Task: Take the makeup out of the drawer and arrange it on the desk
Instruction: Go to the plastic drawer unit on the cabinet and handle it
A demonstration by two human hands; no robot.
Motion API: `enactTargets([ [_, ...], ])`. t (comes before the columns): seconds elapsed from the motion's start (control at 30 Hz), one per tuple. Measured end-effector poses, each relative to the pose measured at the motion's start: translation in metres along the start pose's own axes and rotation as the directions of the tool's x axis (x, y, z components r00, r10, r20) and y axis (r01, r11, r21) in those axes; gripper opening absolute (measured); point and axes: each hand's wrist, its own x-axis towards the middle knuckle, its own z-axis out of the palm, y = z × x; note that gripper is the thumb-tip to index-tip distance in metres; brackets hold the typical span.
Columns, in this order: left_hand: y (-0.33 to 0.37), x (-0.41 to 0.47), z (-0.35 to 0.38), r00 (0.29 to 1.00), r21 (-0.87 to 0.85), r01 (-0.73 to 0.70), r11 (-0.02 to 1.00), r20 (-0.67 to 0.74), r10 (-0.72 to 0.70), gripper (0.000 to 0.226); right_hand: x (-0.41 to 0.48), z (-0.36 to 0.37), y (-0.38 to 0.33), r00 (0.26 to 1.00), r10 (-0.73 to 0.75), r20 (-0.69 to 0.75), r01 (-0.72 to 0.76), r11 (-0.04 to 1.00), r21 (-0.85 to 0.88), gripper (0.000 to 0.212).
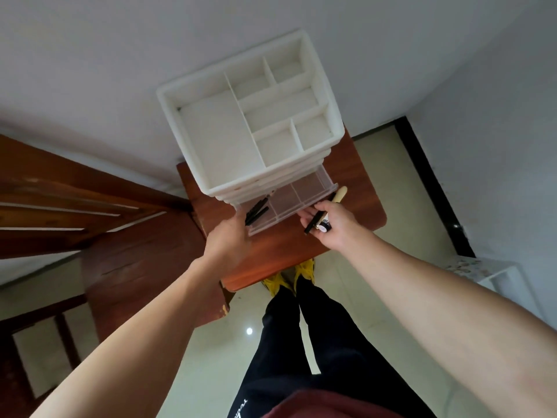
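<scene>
View from above, looking down a person's two bare forearms. A small reddish-brown wooden bench (271, 260) stands against a white wall. On it sits a tall white plastic organiser (165, 92) with open compartments on top and stacked drawers below. Its lowest drawer, a clear plastic drawer (281, 206) split into three sections, is pulled out towards the person and overhangs the bench top.

The left hand (229, 239) reaches into the drawer's left section, its fingers at the near ends of several thin black makeup sticks (256, 211) lying there. Whether it has closed on them cannot be told, as the back of the hand hides the fingertips. The right hand (337, 224) hovers just beside the drawer's right front corner, curled round a bundle: a slim black pencil (315, 220), a cream-coloured stick (339, 194) poking out beyond the fingers, and a small round-capped pot (323, 227). No makeup lies on the bench yet.

Likely risks: the right hand is crowded, so the pot or the pencil could slip out and roll off the small bench onto the tiled floor. The organiser is tall and set on a narrow top, so a downward pull or press on the extended drawer might tip it or drag the drawer free. The round sticks may also roll once set down.
</scene>
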Motion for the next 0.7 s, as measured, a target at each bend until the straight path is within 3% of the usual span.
enactTargets([
  [0.07, -0.011, -0.014, -0.004, 0.999, -0.03, 0.039, 0.999, -0.03, -0.04, 0.011, 0.0, 0.008, -0.003, 1.0, -0.004, -0.004, 0.004, 1.0, -0.011, 0.015],
  [0.23, -0.036, -0.038, -0.003, 0.984, -0.259, 0.142, 0.955, -0.068, -0.165, 0.005, -0.001, 0.033, -0.007, 0.999, -0.018, 0.029, 0.017, 1.0, 0.016, 0.015],
  [0.4, -0.042, -0.054, 0.009, 0.951, -0.699, 0.264, 0.665, 0.075, -0.3, 0.018, 0.001, 0.064, -0.01, 0.998, -0.053, 0.042, 0.053, 0.999, 0.01, 0.018],
  [0.7, -0.067, -0.073, 0.024, 0.908, -0.813, 0.322, 0.486, 0.12, -0.401, 0.016, 0.003, 0.065, 0.006, 0.999, -0.019, 0.035, 0.026, 0.976, -0.215, 0.011],
])
